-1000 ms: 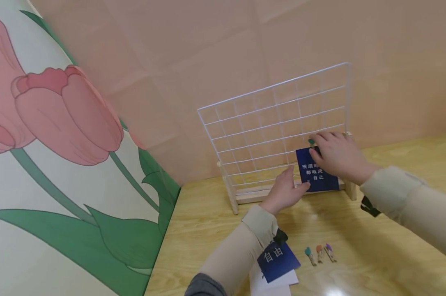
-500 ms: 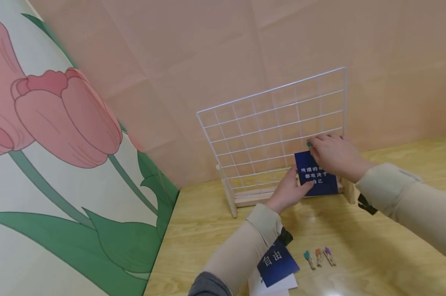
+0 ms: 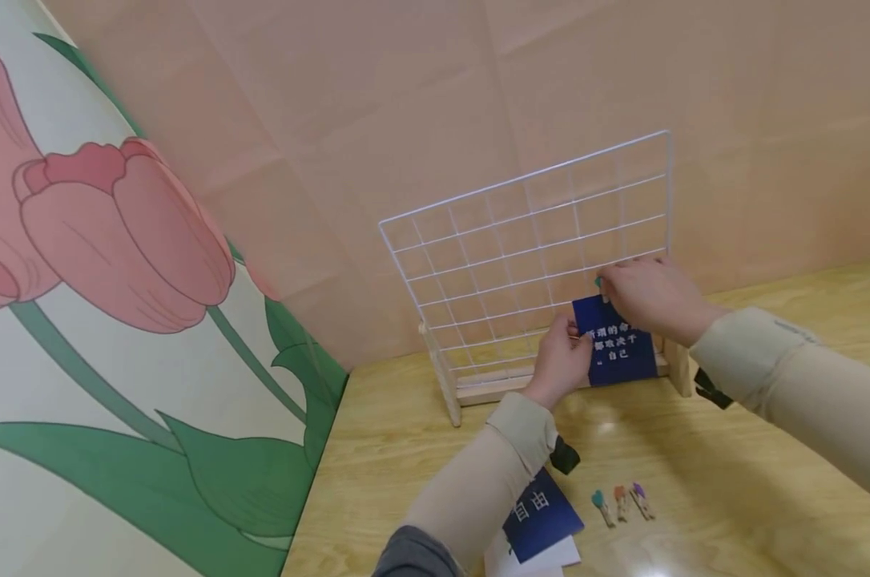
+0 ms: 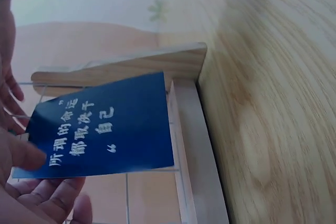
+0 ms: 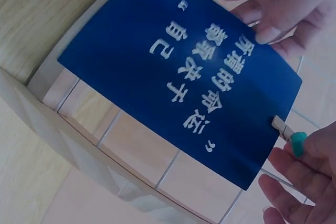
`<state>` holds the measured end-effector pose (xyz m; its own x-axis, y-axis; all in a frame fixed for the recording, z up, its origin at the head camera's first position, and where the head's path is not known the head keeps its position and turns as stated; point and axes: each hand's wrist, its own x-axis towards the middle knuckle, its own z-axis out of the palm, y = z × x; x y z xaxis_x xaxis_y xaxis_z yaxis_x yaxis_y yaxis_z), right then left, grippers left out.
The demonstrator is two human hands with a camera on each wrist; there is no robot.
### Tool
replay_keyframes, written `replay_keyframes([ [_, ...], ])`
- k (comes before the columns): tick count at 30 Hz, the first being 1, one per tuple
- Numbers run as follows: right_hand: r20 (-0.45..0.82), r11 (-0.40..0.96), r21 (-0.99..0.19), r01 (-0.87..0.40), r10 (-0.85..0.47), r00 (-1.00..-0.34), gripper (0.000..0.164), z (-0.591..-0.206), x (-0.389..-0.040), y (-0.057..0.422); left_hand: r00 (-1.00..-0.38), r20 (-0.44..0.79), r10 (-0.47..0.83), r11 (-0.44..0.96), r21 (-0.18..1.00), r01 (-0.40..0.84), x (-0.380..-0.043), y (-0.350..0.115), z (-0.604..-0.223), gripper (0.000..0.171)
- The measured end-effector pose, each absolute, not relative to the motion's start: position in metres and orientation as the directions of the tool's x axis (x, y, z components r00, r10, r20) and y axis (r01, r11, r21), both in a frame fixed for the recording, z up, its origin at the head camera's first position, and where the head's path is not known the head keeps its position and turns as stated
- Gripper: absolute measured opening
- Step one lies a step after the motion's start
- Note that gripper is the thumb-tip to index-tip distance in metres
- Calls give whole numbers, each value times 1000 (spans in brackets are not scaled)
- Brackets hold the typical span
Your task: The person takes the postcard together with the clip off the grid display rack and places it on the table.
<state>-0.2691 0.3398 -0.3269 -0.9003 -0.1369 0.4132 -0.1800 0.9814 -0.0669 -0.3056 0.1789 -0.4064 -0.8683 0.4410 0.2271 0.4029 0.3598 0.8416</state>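
Observation:
My left hand (image 3: 561,361) pinches the left edge of a dark blue card (image 3: 622,362) with white writing, thumb in front and fingers behind. At the card's top edge, my right hand (image 3: 654,298) holds a small wooden clothespin (image 5: 282,127) with a teal ornament between thumb and fingers. The clothespin's tip overlaps the card's edge in the right wrist view. Behind the card stands a white wire grid (image 3: 525,175) in a wooden stand (image 3: 493,392); the card hangs in front of its lower right part.
On the table lie three clothespins, one teal (image 3: 604,509), one orange (image 3: 620,503) and one purple (image 3: 643,502). Left of them, another blue card (image 3: 545,519) lies on white cards (image 3: 536,562), partly hidden by the left forearm. A tulip-painted wall (image 3: 154,240) rises at the left.
My left thumb has drawn back from the card's front to its left edge, uncovering the writing. The card has lowered slightly, while my right hand stays at its top with the clothespin.

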Motion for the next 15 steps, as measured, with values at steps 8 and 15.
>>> replay_keyframes([
  [8,384,976,-70,-208,-166,-908,17,-326,-272,347,-909,236,344,372,854,363,-309,187,-408,6],
  [15,393,963,-82,-256,-205,-896,12,-324,-275,354,-921,228,316,346,876,336,-312,190,-404,6],
])
